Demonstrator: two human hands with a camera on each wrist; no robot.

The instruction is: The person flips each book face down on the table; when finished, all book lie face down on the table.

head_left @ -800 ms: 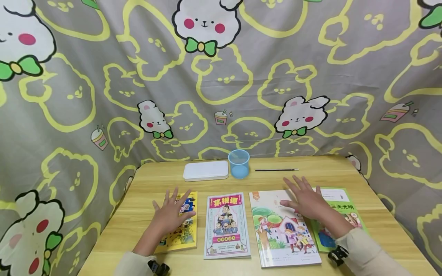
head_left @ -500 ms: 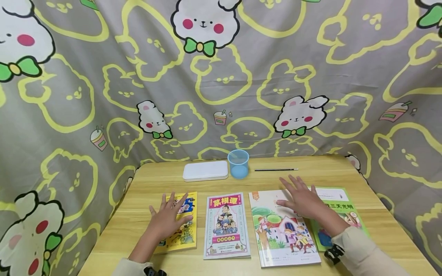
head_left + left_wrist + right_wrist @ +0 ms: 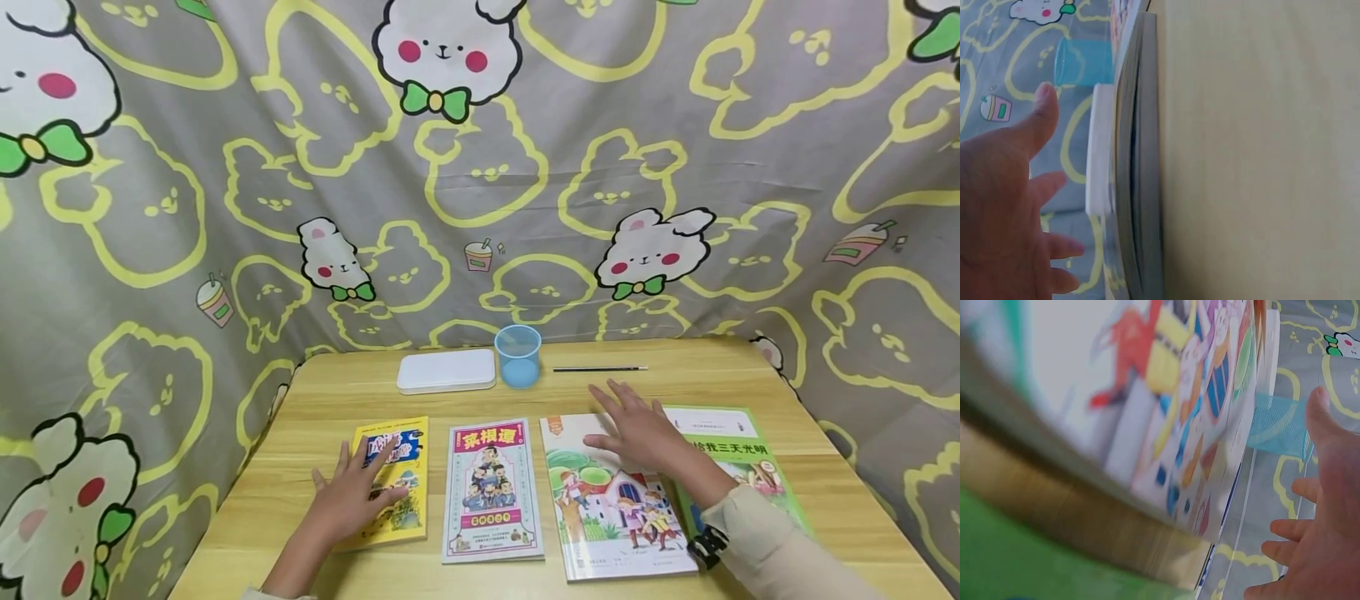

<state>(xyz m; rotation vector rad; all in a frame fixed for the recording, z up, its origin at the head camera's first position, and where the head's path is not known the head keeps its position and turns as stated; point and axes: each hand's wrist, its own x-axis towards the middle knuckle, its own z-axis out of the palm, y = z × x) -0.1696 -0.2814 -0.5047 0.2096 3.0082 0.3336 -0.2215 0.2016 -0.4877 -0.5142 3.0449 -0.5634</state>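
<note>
Left hand [image 3: 343, 500] over 7-o'clock yellow book [image 3: 408, 517], right hand [image 3: 639, 435] over 5-o'clock picture book [image 3: 600, 537], both spread; likely pre-grasp, gripping needs curling.

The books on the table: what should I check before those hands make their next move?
1. Left hand free: ok, holding nothing.
2. Right hand free: ok, holding nothing.
3. Yellow book uncovered: not ok, the left hand hides part.
4. Pink book uncovered: ok, whole cover shows.
5. Green book uncovered: not ok, the right arm crosses it.
6. Blue cup upright: ok.
</note>
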